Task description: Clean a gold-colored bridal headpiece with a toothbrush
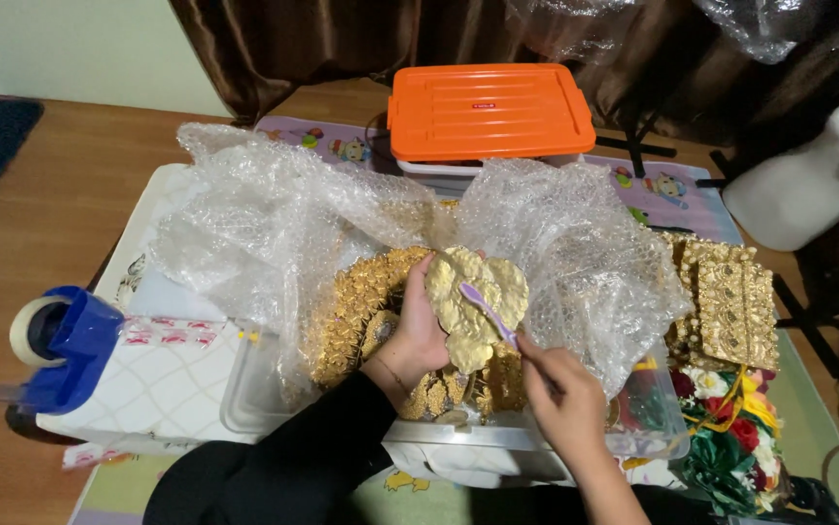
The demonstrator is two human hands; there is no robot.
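My left hand point(418, 331) grips a flat gold leaf-shaped ornament point(468, 321) from its left edge, holding it up over a clear plastic bin point(244, 403). My right hand point(560, 384) holds a purple toothbrush point(488, 313), whose head rests against the ornament's face. More gold ornaments point(351, 311), curved and scaled, lie in the bin under the ornament. Crumpled bubble wrap point(264, 219) spreads around and behind the bin.
An orange-lidded white box point(488, 112) stands at the back. A blue tape dispenser point(65, 345) sits at left on a white board. Gold embroidered pieces point(726, 297) and colourful fabric flowers point(731, 437) lie at right. A white mannequin form point(818, 175) is at far right.
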